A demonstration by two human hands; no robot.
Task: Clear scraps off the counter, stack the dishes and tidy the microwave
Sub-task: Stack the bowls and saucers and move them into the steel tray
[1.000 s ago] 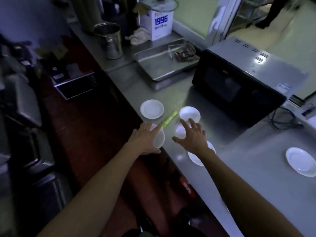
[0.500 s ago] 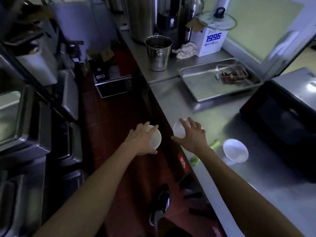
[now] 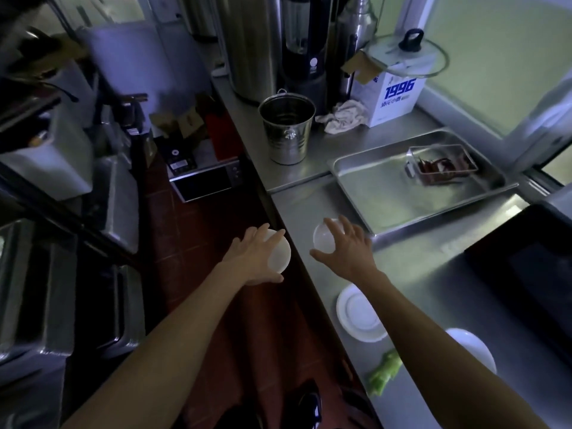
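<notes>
The left hand point(image 3: 253, 258) grips a small white dish point(image 3: 280, 252) from above, fingers curled round its rim, holding it out over the red floor point(image 3: 198, 243) just beside the counter point(image 3: 418, 274) edge. The right hand point(image 3: 348, 246) curls over a second white dish point(image 3: 322, 238) near the counter's edge, beside the metal tray point(image 3: 396, 193); whether this dish is lifted or resting is hard to tell in the dim light. Nearer the person, a white plate point(image 3: 359, 314) lies on the counter, then a green vegetable scrap point(image 3: 383, 371) and another white dish point(image 3: 473, 348), close to the dark microwave point(image 3: 526, 274)
</notes>
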